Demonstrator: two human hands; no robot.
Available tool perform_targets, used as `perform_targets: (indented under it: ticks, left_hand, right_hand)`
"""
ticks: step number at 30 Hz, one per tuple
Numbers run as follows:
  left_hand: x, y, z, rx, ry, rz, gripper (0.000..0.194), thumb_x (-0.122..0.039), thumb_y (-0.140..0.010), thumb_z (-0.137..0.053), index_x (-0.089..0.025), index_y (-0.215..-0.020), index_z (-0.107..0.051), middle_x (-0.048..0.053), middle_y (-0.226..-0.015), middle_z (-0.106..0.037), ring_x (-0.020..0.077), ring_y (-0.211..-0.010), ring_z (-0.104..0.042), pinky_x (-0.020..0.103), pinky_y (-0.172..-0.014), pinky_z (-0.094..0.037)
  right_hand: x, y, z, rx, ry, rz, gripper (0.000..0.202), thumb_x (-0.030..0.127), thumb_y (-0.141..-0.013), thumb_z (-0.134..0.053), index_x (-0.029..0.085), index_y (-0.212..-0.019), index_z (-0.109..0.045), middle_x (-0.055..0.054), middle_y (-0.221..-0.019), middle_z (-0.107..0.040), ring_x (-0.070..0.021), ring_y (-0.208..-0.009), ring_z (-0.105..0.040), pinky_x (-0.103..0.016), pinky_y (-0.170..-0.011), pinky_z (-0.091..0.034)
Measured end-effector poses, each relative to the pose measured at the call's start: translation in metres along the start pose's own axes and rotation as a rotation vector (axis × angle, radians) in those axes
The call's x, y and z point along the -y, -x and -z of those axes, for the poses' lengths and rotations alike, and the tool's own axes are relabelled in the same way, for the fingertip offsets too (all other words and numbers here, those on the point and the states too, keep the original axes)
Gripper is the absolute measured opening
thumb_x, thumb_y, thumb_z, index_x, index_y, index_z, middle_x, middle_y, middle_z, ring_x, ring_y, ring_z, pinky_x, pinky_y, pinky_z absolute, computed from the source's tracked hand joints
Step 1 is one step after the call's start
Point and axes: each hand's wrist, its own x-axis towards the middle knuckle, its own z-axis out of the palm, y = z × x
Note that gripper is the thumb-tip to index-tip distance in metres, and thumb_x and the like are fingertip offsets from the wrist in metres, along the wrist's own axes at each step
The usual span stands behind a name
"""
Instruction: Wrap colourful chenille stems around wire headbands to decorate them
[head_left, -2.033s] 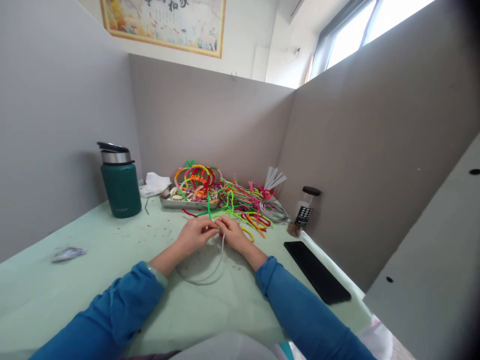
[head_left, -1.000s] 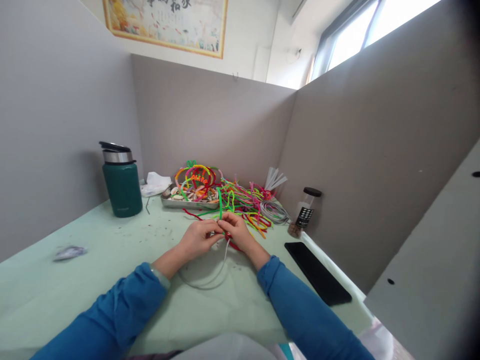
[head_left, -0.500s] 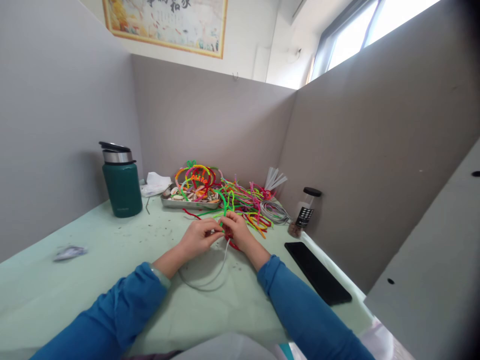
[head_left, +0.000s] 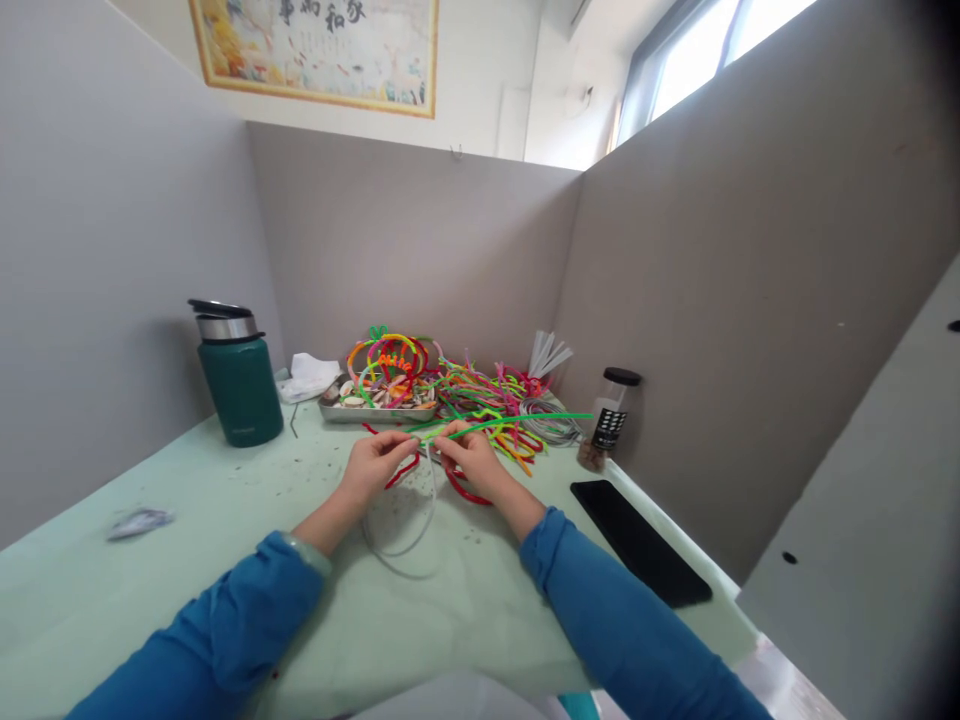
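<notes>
While both hands worked close together above the middle of the table (head_left: 480,600), the left hand (head_left: 371,466) was closed in a pinch, its thumb and fingers meeting at the near end of the work. Just to its right, the right hand (head_left: 474,462) gripped a green fuzzy stem (head_left: 540,417) — this ran out to the right over the colored pile, its far tip reaching the jar in the view. A pale cord (head_left: 433,500) dropped from between the fingertips and curved in a loop over the near part of the table. Red fuzzy stems (head_left: 465,491) showed below the hands, one length on each side of the cord; whether they were joined to the green one could not be told.

Beyond the hands, a metal tray (head_left: 375,415) held small flat pieces, with bright bent loops (head_left: 390,338) standing over them. To its right lay a tangled pile of colored stems (head_left: 484,385), translucent strips (head_left: 546,358) and a gray coil (head_left: 556,427). A dark-lidded jar (head_left: 609,420) stood at the right, with a black slab (head_left: 641,542) nearer. On the left were a green bottle (head_left: 241,392), white tissue (head_left: 311,375) and — nearer — a crumpled packet (head_left: 141,523).
</notes>
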Motion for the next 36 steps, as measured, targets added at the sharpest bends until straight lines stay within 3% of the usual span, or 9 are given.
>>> perform_targets:
  ticks: [4, 9, 12, 16, 19, 22, 24, 30, 36]
  left_hand:
    - [0.001, -0.002, 0.002, -0.004, 0.008, 0.109, 0.039, -0.049, -0.061, -0.07, -0.012, -0.069, -0.064, -0.008, -0.039, -0.037, 0.0045, -0.04, -0.026, 0.02, -0.041, -0.018]
    - [0.009, -0.012, -0.003, 0.041, -0.026, 0.232, 0.038, -0.047, -0.059, -0.073, -0.012, -0.068, -0.063, -0.008, -0.039, -0.037, 0.0037, -0.038, -0.026, 0.019, -0.039, -0.016]
    - [0.014, -0.025, -0.01, 0.137, 0.01, 0.344, 0.034, -0.045, -0.061, -0.072, -0.012, -0.066, -0.062, -0.007, -0.039, -0.037, 0.0034, -0.035, -0.025, 0.019, -0.036, -0.014]
    - [0.018, -0.042, -0.016, 0.048, 0.182, 0.47, 0.028, -0.036, -0.061, -0.073, -0.012, -0.064, -0.059, -0.007, -0.041, -0.038, 0.0027, -0.034, -0.025, 0.018, -0.033, -0.013]
    - [0.018, -0.047, -0.016, 0.03, 0.325, 0.475, 0.024, -0.032, -0.064, -0.071, -0.012, -0.064, -0.057, -0.005, -0.047, -0.043, 0.0016, -0.036, -0.024, 0.016, -0.032, -0.013]
    - [0.02, -0.045, -0.011, -0.042, 0.306, 0.498, 0.024, -0.032, -0.064, -0.07, -0.012, -0.065, -0.057, -0.004, -0.047, -0.043, 0.0022, -0.035, -0.027, 0.016, -0.033, -0.015]
    - [0.024, -0.044, -0.007, -0.086, 0.237, 0.487, 0.024, -0.032, -0.063, -0.072, -0.011, -0.066, -0.059, -0.005, -0.046, -0.043, 0.0023, -0.035, -0.028, 0.017, -0.033, -0.014]
    - [0.032, -0.046, 0.003, -0.075, 0.117, 0.456, 0.03, -0.039, -0.065, -0.072, -0.012, -0.066, -0.061, -0.006, -0.042, -0.037, 0.0023, -0.036, -0.024, 0.02, -0.037, -0.01]
    - [0.029, -0.047, 0.004, -0.108, 0.07, 0.465, 0.03, -0.039, -0.065, -0.072, -0.011, -0.067, -0.063, -0.005, -0.042, -0.038, 0.0025, -0.036, -0.024, 0.02, -0.038, -0.01]
  right_hand:
    - [0.002, 0.0, 0.01, 0.071, 0.223, 0.046, 0.023, 0.038, -0.075, -0.061, 0.015, -0.074, -0.058, 0.005, -0.053, -0.051, -0.0079, -0.047, -0.044, -0.02, -0.048, -0.034]
    - [0.013, -0.012, 0.03, 0.123, 0.506, 0.115, 0.018, 0.033, -0.078, -0.057, 0.016, -0.076, -0.062, 0.004, -0.055, -0.053, -0.0088, -0.052, -0.048, -0.02, -0.05, -0.034]
    - [0.018, -0.034, 0.038, 0.178, 0.584, 0.148, 0.015, 0.029, -0.078, -0.058, 0.015, -0.075, -0.064, 0.002, -0.058, -0.056, -0.0092, -0.057, -0.051, -0.019, -0.054, -0.036]
    - [0.016, -0.076, 0.039, 0.331, 0.539, 0.041, 0.018, 0.027, -0.079, -0.057, 0.011, -0.072, -0.062, 0.0, -0.059, -0.058, -0.0086, -0.052, -0.054, -0.019, -0.051, -0.039]
    - [0.015, -0.105, 0.037, 0.429, 0.52, 0.028, 0.016, 0.026, -0.078, -0.058, 0.011, -0.073, -0.06, -0.002, -0.065, -0.062, -0.0083, -0.052, -0.055, -0.018, -0.049, -0.04]
    - [0.016, -0.123, 0.038, 0.598, 0.528, -0.031, 0.016, 0.026, -0.078, -0.059, 0.011, -0.075, -0.061, -0.003, -0.07, -0.064, -0.0078, -0.052, -0.056, -0.017, -0.046, -0.04]
    - [0.015, -0.13, 0.038, 0.696, 0.529, -0.071, 0.016, 0.026, -0.078, -0.059, 0.011, -0.075, -0.061, -0.003, -0.072, -0.066, -0.0072, -0.053, -0.056, -0.015, -0.045, -0.04]
    - [0.001, -0.14, 0.028, 0.827, 0.484, -0.112, 0.014, 0.024, -0.079, -0.057, 0.012, -0.077, -0.063, -0.002, -0.068, -0.066, -0.0061, -0.051, -0.055, -0.013, -0.043, -0.039]
    - [-0.014, -0.141, 0.02, 0.88, 0.363, -0.151, 0.006, 0.017, -0.077, -0.058, 0.012, -0.077, -0.061, 0.0, -0.06, -0.062, -0.0061, -0.048, -0.053, -0.015, -0.044, -0.041]
